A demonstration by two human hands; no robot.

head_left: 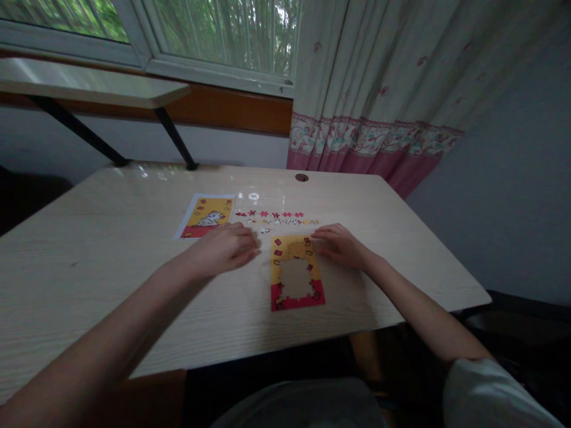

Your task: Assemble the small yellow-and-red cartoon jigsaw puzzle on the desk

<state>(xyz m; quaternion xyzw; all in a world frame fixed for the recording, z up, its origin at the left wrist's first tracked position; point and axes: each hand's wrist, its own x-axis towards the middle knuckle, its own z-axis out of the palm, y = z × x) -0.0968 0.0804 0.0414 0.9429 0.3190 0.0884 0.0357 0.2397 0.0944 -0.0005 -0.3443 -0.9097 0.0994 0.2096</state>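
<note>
A jigsaw puzzle [292, 302] lies flat, its yellow and red border joined around a gap in the middle that shows the tabletop. My left hand [234, 246] is just left of it, with fingers curled in and tips low over the table; whatever they may hold is hidden. On the other side, my right hand [341, 245] reaches with loosely extended fingers to the puzzle's upper right corner. Beyond the puzzle, loose red pieces [264, 214] form a row, with white and yellow pieces [285, 222] in a second row. One separate piece [265, 230] lies nearer my left hand.
A printed picture [214, 208] of a white animal on yellow and red lies behind my left hand. The wooden table [111, 255] has a round cable hole [302, 178] near its back edge. A raised shelf [98, 83] stands at the back left; a curtain [370, 89] hangs behind.
</note>
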